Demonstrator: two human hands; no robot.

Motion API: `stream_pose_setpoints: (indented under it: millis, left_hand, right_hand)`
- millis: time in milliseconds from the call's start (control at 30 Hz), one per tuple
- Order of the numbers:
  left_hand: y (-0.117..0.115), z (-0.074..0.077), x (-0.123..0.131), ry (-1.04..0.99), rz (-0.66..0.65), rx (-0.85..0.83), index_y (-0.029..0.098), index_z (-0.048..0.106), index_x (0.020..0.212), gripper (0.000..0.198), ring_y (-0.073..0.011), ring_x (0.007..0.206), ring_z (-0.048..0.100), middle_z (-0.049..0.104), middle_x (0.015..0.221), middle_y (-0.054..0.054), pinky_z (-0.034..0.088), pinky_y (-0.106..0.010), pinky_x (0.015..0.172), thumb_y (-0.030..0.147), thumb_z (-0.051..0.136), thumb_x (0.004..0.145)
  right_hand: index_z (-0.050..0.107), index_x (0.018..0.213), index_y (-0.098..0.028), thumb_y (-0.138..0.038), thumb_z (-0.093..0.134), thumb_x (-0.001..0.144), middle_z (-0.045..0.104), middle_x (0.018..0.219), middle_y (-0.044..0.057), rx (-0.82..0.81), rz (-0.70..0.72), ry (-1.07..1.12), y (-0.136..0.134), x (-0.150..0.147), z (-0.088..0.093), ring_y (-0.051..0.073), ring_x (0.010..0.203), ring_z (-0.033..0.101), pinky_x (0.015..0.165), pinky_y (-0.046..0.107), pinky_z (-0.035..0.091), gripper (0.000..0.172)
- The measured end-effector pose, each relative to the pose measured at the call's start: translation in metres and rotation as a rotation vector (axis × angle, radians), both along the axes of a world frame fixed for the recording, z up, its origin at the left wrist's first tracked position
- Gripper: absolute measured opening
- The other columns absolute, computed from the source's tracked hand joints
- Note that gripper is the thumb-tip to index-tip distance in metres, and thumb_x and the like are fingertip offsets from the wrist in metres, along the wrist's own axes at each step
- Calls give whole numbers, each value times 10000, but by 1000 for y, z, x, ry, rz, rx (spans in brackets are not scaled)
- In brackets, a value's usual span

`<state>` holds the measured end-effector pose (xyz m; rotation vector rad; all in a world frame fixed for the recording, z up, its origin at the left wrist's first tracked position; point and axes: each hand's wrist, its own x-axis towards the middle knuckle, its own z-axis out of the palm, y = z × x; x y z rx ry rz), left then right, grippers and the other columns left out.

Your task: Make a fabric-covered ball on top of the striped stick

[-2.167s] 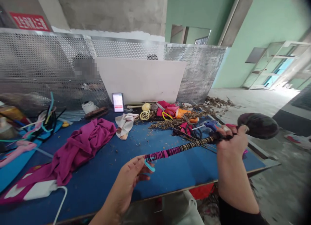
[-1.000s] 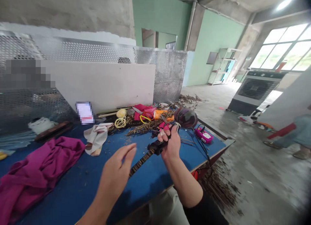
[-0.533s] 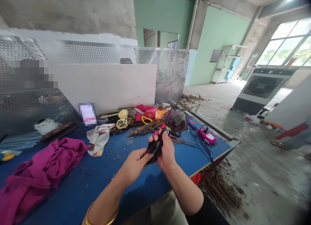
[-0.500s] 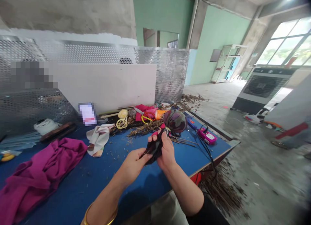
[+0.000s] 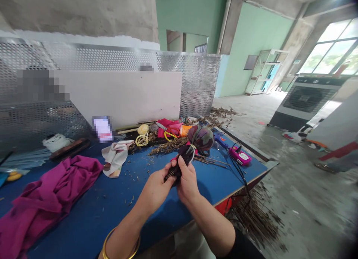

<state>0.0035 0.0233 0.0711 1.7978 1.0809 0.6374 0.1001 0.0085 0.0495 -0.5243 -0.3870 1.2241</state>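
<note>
Above the blue table (image 5: 112, 210), both hands grip a dark cloth bundle (image 5: 176, 171). Its far end appears joined to a round ball covered in camouflage cloth (image 5: 201, 137), with a pale string at the neck between them. My left hand (image 5: 157, 186) pinches the lower end, thumb on top and fingers underneath. Close beside it, my right hand (image 5: 187, 180) is wrapped around the middle, its thumb pressed along the cloth. A bit of red shows near the left fingertips. What lies under the palms is hidden.
Magenta cloth (image 5: 56, 195) and a pale rag (image 5: 116, 156) lie at left, near a propped phone (image 5: 102, 128). Behind the hands are yellow cord (image 5: 141, 139), yellow-handled scissors (image 5: 170, 135) and dried stalks (image 5: 167, 146). A pink power strip (image 5: 239, 155) and blue glue gun (image 5: 220, 139) sit right.
My hands have drawn closer together on the dark cloth. The right hand has slid down from the neck, leaving the pale string more exposed. The view has shifted slightly.
</note>
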Motion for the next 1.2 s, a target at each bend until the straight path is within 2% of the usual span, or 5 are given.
stream_pose_setpoints:
  millis: [467,600,667,767,1200]
  left_hand:
    - [3,19,-57,223,-245,-177,157,688,831,225,-208,716,630,697,729,-4,451,-250,614,349,643,725]
    - [17,47,-59,-60,40,-50,179,682,1056,435,-232,985,641,715,1075,-92,502,-290,817,461,685,725]
    - [22,54,-40,-88,54,-133,154,674,1041,485,-190,680,662,726,815,-85,521,-275,602,560,557,804]
    - [27,48,-8,57,45,-330,145,667,951,555,-139,339,491,520,406,29,403,-225,373,648,484,802]
    - [16,27,-10,-419,-242,-696,140,657,775,289,-141,670,630,668,704,-35,500,-237,669,406,726,684]
  right_hand:
    - [542,723,-179,-480,731,757,525,631,-58,21,-15,-12,-5,-2,-4,99,554,552,616,270,509,357]
    - [543,736,-182,-475,721,774,523,642,-55,64,85,7,-9,-16,-7,101,557,538,615,275,497,344]
    - [547,751,-186,-491,686,802,529,631,-49,77,139,-16,-13,-26,-9,106,549,533,599,265,475,339]
    - [547,720,-178,-532,613,846,542,585,-26,114,213,-106,-21,-38,-12,117,541,518,586,256,442,381]
    - [520,760,-184,-504,690,794,516,593,-53,120,397,50,-38,-39,-31,94,472,524,522,250,470,364]
